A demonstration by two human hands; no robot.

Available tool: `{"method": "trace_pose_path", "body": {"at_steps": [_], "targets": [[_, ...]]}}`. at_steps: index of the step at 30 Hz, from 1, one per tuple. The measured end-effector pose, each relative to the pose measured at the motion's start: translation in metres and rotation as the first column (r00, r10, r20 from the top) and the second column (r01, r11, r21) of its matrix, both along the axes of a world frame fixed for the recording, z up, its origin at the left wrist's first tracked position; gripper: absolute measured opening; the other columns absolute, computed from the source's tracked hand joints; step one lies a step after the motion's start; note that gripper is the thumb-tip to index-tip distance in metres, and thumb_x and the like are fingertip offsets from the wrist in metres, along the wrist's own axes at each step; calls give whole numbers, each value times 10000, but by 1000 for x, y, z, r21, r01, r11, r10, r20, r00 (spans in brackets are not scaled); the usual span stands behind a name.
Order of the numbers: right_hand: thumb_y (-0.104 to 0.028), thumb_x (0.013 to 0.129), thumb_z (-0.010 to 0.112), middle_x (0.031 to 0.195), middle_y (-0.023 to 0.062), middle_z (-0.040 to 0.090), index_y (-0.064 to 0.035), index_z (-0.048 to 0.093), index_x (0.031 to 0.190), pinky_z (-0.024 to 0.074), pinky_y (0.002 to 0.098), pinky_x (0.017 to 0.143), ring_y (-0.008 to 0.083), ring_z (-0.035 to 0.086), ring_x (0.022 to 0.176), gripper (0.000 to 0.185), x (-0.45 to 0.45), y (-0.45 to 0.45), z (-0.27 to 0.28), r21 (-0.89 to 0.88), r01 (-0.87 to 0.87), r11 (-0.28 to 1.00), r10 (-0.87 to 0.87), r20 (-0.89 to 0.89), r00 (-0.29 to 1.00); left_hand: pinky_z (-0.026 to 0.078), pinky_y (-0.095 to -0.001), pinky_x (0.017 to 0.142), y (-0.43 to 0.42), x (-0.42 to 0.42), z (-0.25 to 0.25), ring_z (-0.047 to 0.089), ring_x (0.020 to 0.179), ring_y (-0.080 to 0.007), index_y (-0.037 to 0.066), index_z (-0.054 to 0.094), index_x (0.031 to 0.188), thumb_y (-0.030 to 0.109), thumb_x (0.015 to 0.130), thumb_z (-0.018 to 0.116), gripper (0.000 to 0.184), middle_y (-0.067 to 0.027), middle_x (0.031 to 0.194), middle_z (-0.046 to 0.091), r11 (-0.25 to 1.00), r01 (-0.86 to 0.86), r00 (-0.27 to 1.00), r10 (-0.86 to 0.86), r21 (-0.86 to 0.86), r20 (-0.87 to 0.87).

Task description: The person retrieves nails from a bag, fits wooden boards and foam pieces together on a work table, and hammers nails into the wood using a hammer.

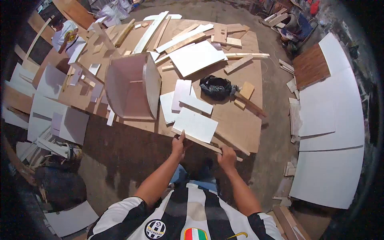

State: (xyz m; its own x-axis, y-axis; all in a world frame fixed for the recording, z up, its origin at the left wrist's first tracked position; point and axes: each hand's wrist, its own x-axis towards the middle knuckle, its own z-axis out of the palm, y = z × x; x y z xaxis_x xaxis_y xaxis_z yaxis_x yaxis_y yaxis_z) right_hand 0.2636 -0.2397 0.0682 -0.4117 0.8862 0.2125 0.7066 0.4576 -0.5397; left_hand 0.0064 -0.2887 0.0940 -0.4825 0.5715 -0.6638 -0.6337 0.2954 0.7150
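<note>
A narrow wooden strip (200,143) runs along the near edge of the work table, against a white rectangular board (195,125). My left hand (179,144) grips the strip's left end, its thumb up by the board's corner. Near the strip's right end, my right hand (227,156) is closed around it. A second thin strip (232,144) lies slanted just beyond my right hand. Smaller white pieces (196,105) lie behind the board, partly overlapping. Beyond them is a black plastic bag (216,88), beside a wooden stick (250,105).
An open box-like wooden piece (134,88) stands left on the table (240,132). Boards and strips (198,58) cover the far side. Another person (66,34) is at the upper left. Large white panels (328,172) lie on the right.
</note>
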Motion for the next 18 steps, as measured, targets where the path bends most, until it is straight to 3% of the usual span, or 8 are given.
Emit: {"method": "trace_pose_path", "body": {"at_steps": [2, 4, 6, 7, 8, 10, 17, 18], "targets": [[-127, 741, 728, 988, 113, 676, -111, 650, 1041, 505, 482, 811, 361, 641, 940, 310, -9, 5, -4, -87, -11, 996, 14, 29, 999, 626, -427, 795, 4, -11, -13, 696, 953, -263, 44, 477, 1337, 359, 989, 681, 512, -99, 1135, 654, 996, 59, 998, -56, 74, -41], [-142, 749, 736, 992, 117, 684, -107, 663, 1034, 509, 476, 819, 366, 641, 939, 296, -20, 4, -7, -88, 32, 996, -28, 52, 998, 616, -430, 829, 10, -23, -35, 695, 965, -256, 62, 482, 1348, 361, 996, 669, 497, -82, 1138, 654, 997, 36, 998, -39, 68, 47], [-146, 762, 734, 1008, 125, 697, -97, 677, 1044, 514, 471, 834, 366, 643, 952, 292, -34, 11, -3, -94, 26, 995, -21, 45, 999, 605, -435, 864, 22, -37, -50, 684, 997, -253, 56, 483, 1351, 360, 999, 667, 501, -79, 1147, 651, 980, 10, 996, -27, 200, 84], [-139, 767, 749, 1027, 135, 708, -86, 690, 1055, 516, 476, 858, 365, 647, 968, 298, -42, 14, -3, -25, 26, 999, -25, 32, 999, 553, -379, 846, 32, -39, -35, 621, 936, -206, 20, 525, 1329, 419, 1007, 635, 524, -67, 1054, 622, 980, 45, 994, -62, 196, 85], [-139, 767, 749, 1027, 135, 708, -86, 690, 1055, 516, 476, 858, 365, 647, 968, 298, -48, 15, -2, -31, 42, 999, -40, 44, 998, 553, -379, 846, 39, -48, -36, 621, 936, -206, 20, 525, 1329, 419, 1007, 635, 524, -67, 1054, 622, 980, 58, 992, -78, 190, 97], [-138, 769, 773, 1047, 140, 711, -75, 692, 1067, 516, 476, 879, 367, 650, 985, 315, -61, 14, 6, -120, 121, 985, -107, 122, 987, 606, -445, 896, 48, -64, -41, 670, 1023, -258, 25, 470, 1350, 336, 997, 672, 513, -118, 1198, 623, 980, 156, 984, -165, 119, 70], [-150, 769, 789, 1048, 144, 709, -87, 709, 1067, 519, 462, 902, 364, 651, 1004, 315, -95, 15, 20, -226, 253, 941, -223, 150, 963, 598, -446, 894, 84, -81, -45, 675, 1019, -256, 8, 448, 1380, 329, 999, 670, 545, -137, 1222, 625, 959, 144, 973, -182, 243, 141], [-157, 774, 787, 1053, 144, 709, -91, 710, 1073, 519, 466, 903, 363, 651, 1012, 315, -96, 16, 20, -246, 261, 934, -223, 170, 960, 591, -436, 842, 89, -81, -45, 670, 959, -255, 3, 468, 1363, 400, 1016, 618, 549, -125, 1150, 635, 957, 169, 978, -193, 237, 81]]}}
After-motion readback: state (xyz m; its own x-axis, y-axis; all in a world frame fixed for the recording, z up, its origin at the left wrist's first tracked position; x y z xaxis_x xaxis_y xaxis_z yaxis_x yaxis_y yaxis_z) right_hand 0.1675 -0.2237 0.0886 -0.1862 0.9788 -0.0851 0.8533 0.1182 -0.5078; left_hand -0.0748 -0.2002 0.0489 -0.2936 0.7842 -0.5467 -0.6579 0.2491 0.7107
